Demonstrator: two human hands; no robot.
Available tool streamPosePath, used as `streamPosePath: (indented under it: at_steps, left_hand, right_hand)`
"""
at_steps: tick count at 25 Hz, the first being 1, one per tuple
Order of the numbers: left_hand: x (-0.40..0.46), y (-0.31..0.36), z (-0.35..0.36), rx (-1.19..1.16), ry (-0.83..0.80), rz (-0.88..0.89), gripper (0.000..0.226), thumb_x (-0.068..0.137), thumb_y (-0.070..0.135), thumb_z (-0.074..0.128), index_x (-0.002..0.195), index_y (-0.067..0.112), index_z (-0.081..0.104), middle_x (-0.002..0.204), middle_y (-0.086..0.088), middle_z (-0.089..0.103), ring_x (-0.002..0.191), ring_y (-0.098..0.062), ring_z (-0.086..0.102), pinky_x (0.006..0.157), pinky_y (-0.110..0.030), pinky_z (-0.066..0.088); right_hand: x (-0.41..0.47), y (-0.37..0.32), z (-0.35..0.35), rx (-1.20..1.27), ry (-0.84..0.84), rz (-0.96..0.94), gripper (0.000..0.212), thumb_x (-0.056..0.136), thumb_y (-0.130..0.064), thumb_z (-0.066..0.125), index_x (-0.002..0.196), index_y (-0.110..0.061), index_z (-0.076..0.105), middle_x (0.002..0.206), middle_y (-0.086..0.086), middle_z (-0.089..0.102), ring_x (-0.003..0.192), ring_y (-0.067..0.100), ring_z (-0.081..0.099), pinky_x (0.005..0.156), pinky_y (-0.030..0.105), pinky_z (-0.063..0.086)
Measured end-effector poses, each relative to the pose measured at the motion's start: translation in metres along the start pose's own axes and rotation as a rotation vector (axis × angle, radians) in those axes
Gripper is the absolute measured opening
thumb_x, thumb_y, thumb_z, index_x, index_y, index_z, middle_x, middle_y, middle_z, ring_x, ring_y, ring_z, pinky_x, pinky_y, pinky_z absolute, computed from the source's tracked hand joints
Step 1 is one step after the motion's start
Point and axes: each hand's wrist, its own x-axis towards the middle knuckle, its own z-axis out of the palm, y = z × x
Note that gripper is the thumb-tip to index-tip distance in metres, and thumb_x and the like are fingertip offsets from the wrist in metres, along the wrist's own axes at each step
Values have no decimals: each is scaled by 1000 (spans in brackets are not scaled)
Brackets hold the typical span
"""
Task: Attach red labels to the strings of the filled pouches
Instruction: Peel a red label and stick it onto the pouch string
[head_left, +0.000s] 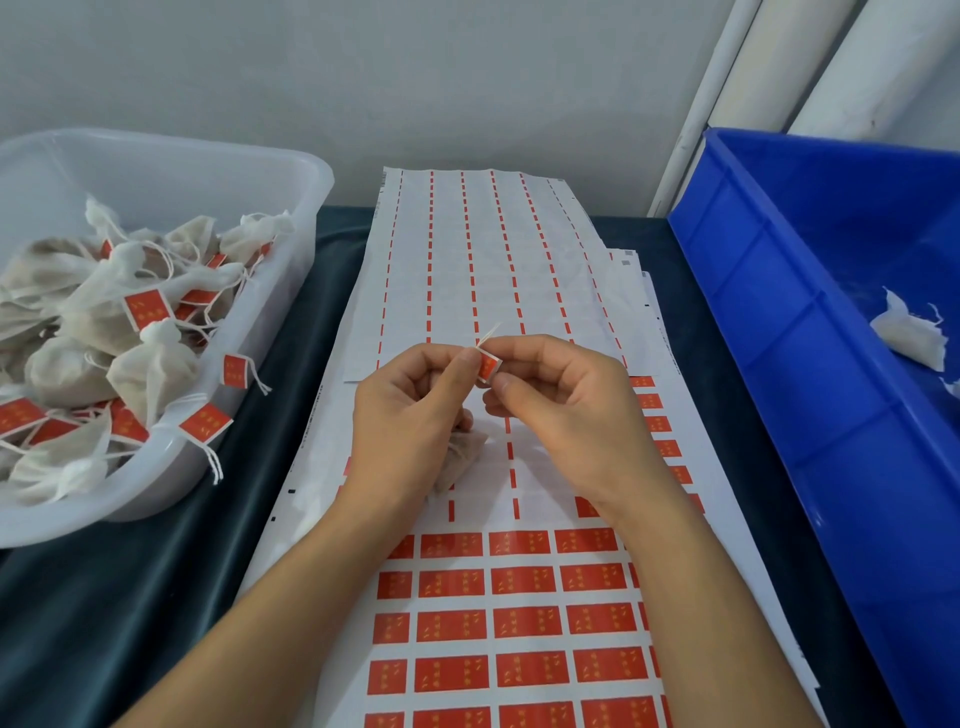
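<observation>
Head view: we see both hands meeting over the label sheets in the middle of the counter (156, 597) (dark cloth on it). Left hand (410, 410) and right hand (561, 400) both have fingers curled, thumb + forefinger of each pinching one small red label (488, 365) between them; label looks folded, tilted, w/ a short bit of white string (491, 332) poking up out of its top edge. Below the left hand a filled pouch (462, 457) lies on the sheet, partly hidden by the palm; we can't tell whether the lower fingers grip it.

Near sheet of red labels (524, 623) runs under the forearms, rows still full toward us, upper rows peeled. A peeled backing sheet (467, 260) lies beyond, overlapping it.

Left: translucent white tub (218, 171) holding labelled pouches (104, 322), a few tags hanging over its rim. Right: blue bin (779, 312) w/ a white pouch (909, 338) inside
</observation>
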Motion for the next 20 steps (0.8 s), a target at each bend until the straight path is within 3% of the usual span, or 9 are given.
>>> streamPosePath:
  at_steps: [5, 14, 20]
  left_hand:
    - [0, -1, -2, 4, -4, -6, 15, 99, 36, 70, 90, 30, 80, 72, 2, 72, 60, -9, 63, 65, -24, 58]
    - [-2, 3, 0, -4, -5, -5, 14, 99, 34, 71, 88, 29, 79, 76, 0, 74, 61, -10, 65, 66, -24, 59]
    - [-2, 3, -1, -2, -14, -3, 14, 98, 34, 71, 88, 29, 79, 81, -3, 76, 63, -13, 66, 68, -26, 59]
  right_hand:
    - [-1, 0, -1, 63, -12, 15, 27, 101, -8, 62, 117, -27, 74, 102, -10, 78, 95, 13, 76, 80, 19, 59]
    - [-1, -1, 1, 20, 25, -4, 28, 99, -14, 68, 109, -39, 73, 99, -16, 78, 91, 8, 76, 77, 15, 58]
    - [-1, 0, 1, 55, 29, -5, 22, 101, -13, 64, 113, -28, 75, 99, -12, 78, 92, 11, 76, 78, 18, 59]
